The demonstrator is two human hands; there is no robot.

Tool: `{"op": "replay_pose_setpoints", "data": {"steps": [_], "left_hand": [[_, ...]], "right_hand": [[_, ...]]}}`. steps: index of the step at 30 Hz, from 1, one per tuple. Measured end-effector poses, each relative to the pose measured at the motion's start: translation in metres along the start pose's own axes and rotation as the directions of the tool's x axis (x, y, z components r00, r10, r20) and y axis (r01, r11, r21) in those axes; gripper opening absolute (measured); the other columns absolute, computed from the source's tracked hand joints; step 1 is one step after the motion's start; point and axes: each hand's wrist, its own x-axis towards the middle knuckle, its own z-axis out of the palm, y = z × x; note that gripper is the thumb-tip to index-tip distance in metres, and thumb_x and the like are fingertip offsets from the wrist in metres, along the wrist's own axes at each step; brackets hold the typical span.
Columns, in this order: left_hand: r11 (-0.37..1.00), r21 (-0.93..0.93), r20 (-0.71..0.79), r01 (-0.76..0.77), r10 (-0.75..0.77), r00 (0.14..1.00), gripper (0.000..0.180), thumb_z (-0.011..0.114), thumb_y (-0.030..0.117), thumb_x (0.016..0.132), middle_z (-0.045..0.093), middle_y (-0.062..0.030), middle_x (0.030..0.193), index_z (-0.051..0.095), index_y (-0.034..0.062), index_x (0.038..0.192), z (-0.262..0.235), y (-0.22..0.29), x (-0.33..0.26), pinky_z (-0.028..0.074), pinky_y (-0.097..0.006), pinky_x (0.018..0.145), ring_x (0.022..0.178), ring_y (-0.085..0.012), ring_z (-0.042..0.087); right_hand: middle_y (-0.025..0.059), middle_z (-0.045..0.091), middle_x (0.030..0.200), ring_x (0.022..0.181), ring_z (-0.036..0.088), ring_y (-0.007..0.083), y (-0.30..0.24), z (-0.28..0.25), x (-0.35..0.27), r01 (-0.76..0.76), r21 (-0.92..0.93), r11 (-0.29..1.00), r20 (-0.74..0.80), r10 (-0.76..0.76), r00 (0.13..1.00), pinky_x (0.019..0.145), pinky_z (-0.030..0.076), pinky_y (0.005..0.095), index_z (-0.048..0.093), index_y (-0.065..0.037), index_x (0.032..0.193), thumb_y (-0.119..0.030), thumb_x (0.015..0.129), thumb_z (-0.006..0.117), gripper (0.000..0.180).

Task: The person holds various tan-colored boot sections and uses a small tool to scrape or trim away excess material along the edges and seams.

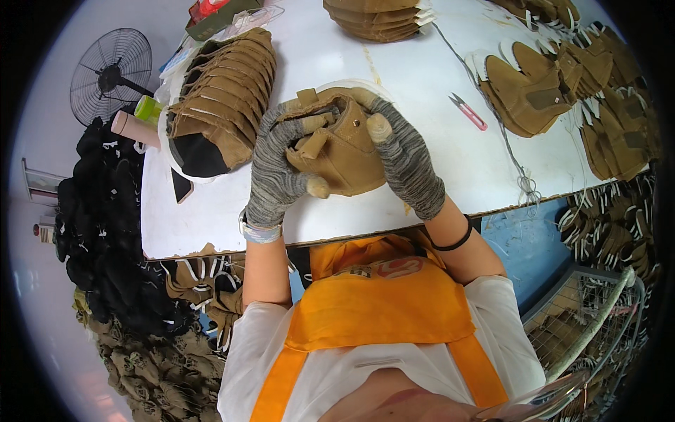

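Note:
Both my hands wear grey knitted gloves with tan fingertips. Between them, above the white table (211, 224), is a brown suede shoe upper (346, 163) with a small dark metal stud and short tabs. My left hand (285, 162) wraps the upper's left side, with fingers curled over its opening and the thumb against its lower front. On the other side my right hand (401, 151) grips the upper's edge, its thumb near the stud. Part of a white rounded thing shows behind the upper; what it is I cannot tell.
Left of my hands lies a row of stacked brown uppers (225, 105); a dark phone (182, 188) is near it. Another stack (376, 20) stands at the far side. Pink thread snips (470, 112), a thin cord and more uppers (524, 91) lie right. A wire cart (583, 309) stands lower right.

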Motion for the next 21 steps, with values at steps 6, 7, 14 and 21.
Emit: {"op": "replay_pose_setpoints", "data": {"steps": [6, 7, 14, 21], "left_hand": [[0.946, -0.228, 0.012, 0.232, -0.236, 0.972, 0.082, 0.093, 0.040, 0.052, 0.057, -0.0086, 0.120, 0.059, 0.0064, 0.118, 0.009, -0.030, -0.021, 0.044, -0.037, 0.100, 0.114, -0.0241, 0.053], [0.893, -0.339, 0.047, 0.296, -0.298, 0.953, 0.080, 0.093, 0.036, 0.053, 0.058, -0.0079, 0.119, 0.058, 0.0064, 0.119, 0.010, -0.031, -0.020, 0.045, -0.036, 0.099, 0.113, -0.0233, 0.054], [0.937, -0.227, -0.052, 0.266, -0.285, 0.957, 0.067, 0.089, 0.026, 0.066, 0.061, -0.0061, 0.115, 0.057, 0.0055, 0.121, 0.011, -0.021, -0.029, 0.048, -0.033, 0.093, 0.106, -0.0175, 0.058], [0.969, 0.233, -0.057, -0.079, 0.095, 0.994, 0.074, 0.090, 0.027, 0.065, 0.053, -0.0121, 0.132, 0.055, 0.0057, 0.126, -0.019, -0.003, -0.073, 0.046, -0.039, 0.100, 0.121, -0.0252, 0.053]], "right_hand": [[0.0170, 0.057, 0.127, 0.117, 0.053, 0.0245, 0.016, -0.003, -0.004, -0.153, 0.026, 0.988, 0.008, 0.153, 0.988, 0.102, 0.041, 0.0354, 0.051, 0.000, 0.133, -0.044, 0.100, 0.045, 0.055], [0.0173, 0.056, 0.127, 0.117, 0.053, 0.0249, 0.020, -0.007, -0.004, -0.165, 0.007, 0.986, 0.013, 0.165, 0.986, 0.102, 0.041, 0.0356, 0.051, 0.000, 0.133, -0.044, 0.100, 0.045, 0.055], [0.0185, 0.057, 0.125, 0.115, 0.054, 0.0267, 0.038, -0.016, -0.020, -0.017, -0.420, 0.907, -0.136, -0.044, 0.990, 0.100, 0.043, 0.0361, 0.049, 0.000, 0.133, -0.036, 0.098, 0.053, 0.050], [0.0183, 0.048, 0.134, 0.122, 0.047, 0.0241, 0.036, -0.038, -0.059, -0.350, 0.017, 0.937, -0.093, 0.350, 0.932, 0.105, 0.039, 0.0336, 0.032, 0.001, 0.144, -0.037, 0.091, 0.066, 0.074]]}}
